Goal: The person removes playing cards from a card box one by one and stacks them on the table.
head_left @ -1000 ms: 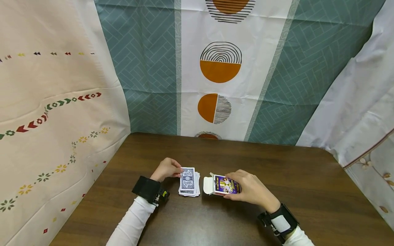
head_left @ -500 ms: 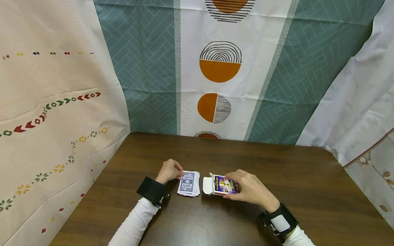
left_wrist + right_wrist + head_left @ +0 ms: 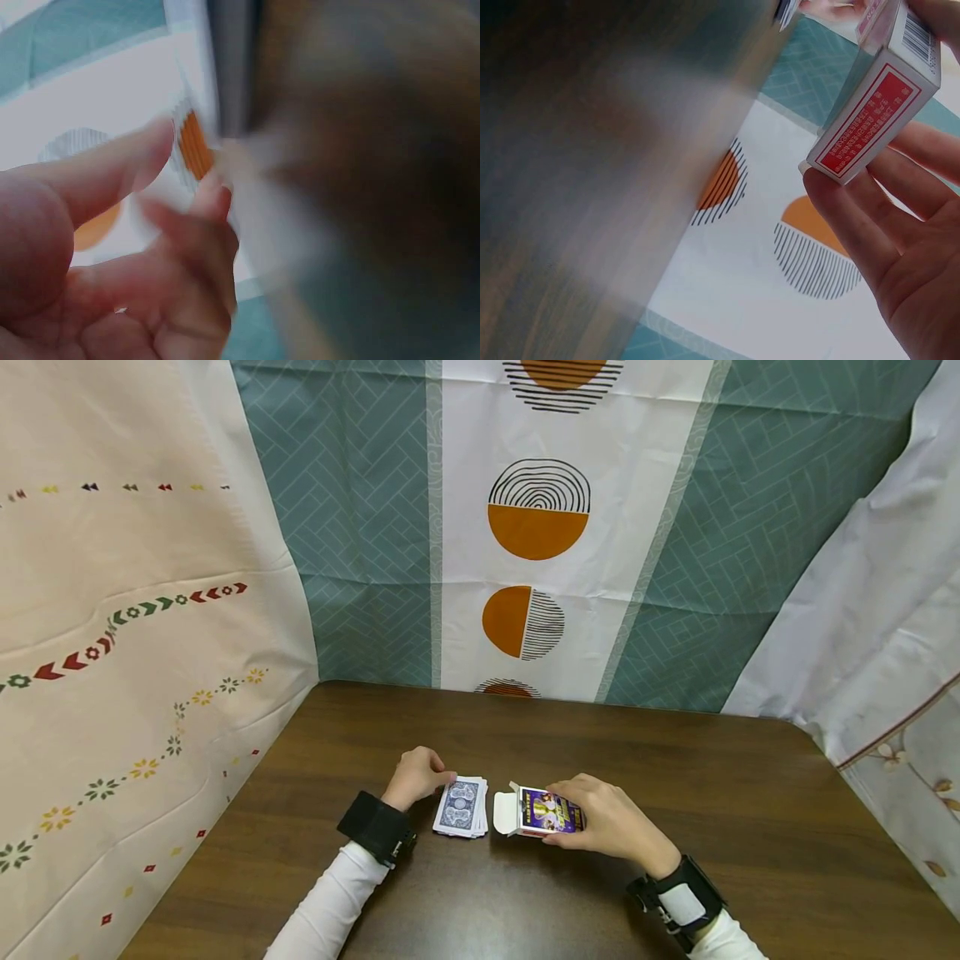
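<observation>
A stack of playing cards (image 3: 459, 807), blue-patterned backs up and edges slightly uneven, lies on the table. At its far left corner, my left hand (image 3: 417, 777) touches the cards with its fingertips. In the left wrist view, the thumb and fingers of the left hand (image 3: 142, 247) stand apart, partly blurred, with no card visible between them. My right hand (image 3: 611, 822) grips a purple card box (image 3: 547, 812) from its right end. The box's white flap hangs unfolded toward the stack. Its white side with a red label shows in the right wrist view, and the right hand's fingers (image 3: 900, 217) support it.
The brown wooden table (image 3: 465, 906) extends around both hands. Behind it hangs a teal and white patterned cloth (image 3: 375, 635). A cream cloth (image 3: 150, 718) borders the left side, and a white cloth (image 3: 862, 635) the right.
The top card, which lay offset on the stack a second ago, now sits more evenly on it. My left hand has shifted slightly right. The right hand and box stay nearly still.
</observation>
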A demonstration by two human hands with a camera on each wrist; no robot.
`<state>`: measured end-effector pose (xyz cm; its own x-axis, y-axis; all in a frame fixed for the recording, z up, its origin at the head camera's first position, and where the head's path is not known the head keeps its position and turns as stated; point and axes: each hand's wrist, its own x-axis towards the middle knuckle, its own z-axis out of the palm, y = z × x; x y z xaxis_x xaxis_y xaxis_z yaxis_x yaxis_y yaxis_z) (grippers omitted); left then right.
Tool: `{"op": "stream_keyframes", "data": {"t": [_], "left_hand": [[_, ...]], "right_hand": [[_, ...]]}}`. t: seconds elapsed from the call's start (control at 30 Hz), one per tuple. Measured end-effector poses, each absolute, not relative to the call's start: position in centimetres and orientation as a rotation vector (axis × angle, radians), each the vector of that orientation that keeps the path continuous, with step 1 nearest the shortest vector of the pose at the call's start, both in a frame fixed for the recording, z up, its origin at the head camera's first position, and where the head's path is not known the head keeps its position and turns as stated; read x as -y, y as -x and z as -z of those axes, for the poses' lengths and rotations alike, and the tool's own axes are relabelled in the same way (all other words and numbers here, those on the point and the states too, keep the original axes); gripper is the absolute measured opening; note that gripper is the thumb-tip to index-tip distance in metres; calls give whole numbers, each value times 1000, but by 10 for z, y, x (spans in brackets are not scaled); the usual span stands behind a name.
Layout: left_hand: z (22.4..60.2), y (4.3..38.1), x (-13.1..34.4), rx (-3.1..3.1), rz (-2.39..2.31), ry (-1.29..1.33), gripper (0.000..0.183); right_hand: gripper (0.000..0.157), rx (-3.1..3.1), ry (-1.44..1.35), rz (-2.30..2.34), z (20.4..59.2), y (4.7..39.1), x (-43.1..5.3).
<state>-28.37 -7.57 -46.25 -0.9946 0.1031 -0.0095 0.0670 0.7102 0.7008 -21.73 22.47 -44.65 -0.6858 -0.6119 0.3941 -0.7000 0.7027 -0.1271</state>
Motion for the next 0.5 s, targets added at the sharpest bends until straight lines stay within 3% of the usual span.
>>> {"op": "stream_keyframes", "data": {"t": [0.27, 0.5], "left_hand": [[430, 253, 43, -2551, -1221, -614, 18], [437, 234, 18, -2558, -1212, -665, 26]], "right_hand": [[59, 2586, -1036, -392, 445, 216, -224], [58, 2558, -1065, -408, 439, 213, -223]]}}
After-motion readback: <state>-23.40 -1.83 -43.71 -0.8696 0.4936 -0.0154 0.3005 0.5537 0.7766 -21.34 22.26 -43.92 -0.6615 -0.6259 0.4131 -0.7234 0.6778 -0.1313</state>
